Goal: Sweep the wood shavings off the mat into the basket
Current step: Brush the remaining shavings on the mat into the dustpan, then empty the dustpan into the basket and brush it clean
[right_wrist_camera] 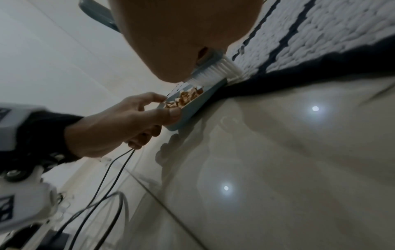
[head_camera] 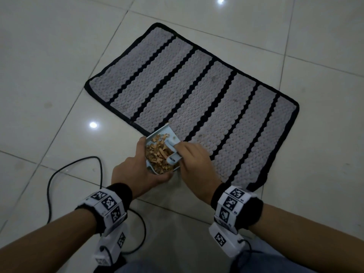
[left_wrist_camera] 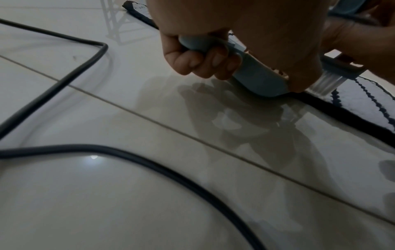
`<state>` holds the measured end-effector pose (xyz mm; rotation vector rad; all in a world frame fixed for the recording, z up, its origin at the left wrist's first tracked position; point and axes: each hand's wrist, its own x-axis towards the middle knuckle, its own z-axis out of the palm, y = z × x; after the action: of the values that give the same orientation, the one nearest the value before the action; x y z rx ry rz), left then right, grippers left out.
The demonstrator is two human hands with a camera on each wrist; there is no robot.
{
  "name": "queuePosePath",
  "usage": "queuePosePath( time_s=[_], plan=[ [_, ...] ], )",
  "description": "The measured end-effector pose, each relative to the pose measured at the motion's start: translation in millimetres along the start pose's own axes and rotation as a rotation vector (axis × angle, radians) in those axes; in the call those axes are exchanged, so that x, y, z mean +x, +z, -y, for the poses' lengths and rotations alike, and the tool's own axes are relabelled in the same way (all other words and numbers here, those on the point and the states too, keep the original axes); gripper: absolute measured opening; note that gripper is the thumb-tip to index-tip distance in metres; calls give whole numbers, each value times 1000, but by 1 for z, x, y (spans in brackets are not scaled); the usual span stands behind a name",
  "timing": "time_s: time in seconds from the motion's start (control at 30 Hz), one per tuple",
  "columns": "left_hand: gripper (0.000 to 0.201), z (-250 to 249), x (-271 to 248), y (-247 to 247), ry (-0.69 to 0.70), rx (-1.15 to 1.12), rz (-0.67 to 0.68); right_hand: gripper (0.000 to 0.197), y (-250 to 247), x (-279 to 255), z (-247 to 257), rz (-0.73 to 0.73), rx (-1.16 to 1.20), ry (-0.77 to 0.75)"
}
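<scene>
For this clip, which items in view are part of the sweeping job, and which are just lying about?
In use:
- grey mat with black stripes
- pale blue plastic dustpan, gripped by the left hand
- tan wood shavings piled in it
- small blue white-bristled brush, held by the right hand

Lying about:
- black cable on the glossy tiled floor

No basket is in view.

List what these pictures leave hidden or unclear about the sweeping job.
- Basket: in no view, so where the shavings should go is unknown.
- Brush: its handle is hidden by the right hand in the head and right wrist views.
- Dustpan handle: mostly wrapped by the left hand.
- Mat: a few specks in the head view are too small to tell shavings from stains.
- Cable: both ends cut off by the frame edges.
</scene>
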<state>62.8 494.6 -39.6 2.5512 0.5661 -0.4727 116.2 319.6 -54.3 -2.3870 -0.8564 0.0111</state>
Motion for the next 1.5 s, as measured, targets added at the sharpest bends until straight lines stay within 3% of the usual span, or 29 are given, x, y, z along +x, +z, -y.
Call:
queuePosePath(
  time_s=[0.4,0.57,0.67,0.87,1.07,1.23,1.5],
  plan=[
    [128,-11,-5,-3,23,11,24,30,-26,-17,2,-57,68,-65],
    [123,-30,-5,-12,47,-9,6,26,-44,-18,-9,-96,138,36],
    [120,-52,2,-27,139,26,-5,23,-71,-11,-15,-156,249,95],
    [118,-131,31,-72,371,128,-11,27,-156,13,-48,-209,307,308],
    [119,-239,50,-116,535,129,66,26,-258,18,-87,-386,405,378],
    [125,-334,40,-130,663,168,157,16,-331,-8,-100,-476,339,397],
    [126,-481,-14,-115,950,198,323,21,-434,-103,-112,-801,184,557]
  ],
)
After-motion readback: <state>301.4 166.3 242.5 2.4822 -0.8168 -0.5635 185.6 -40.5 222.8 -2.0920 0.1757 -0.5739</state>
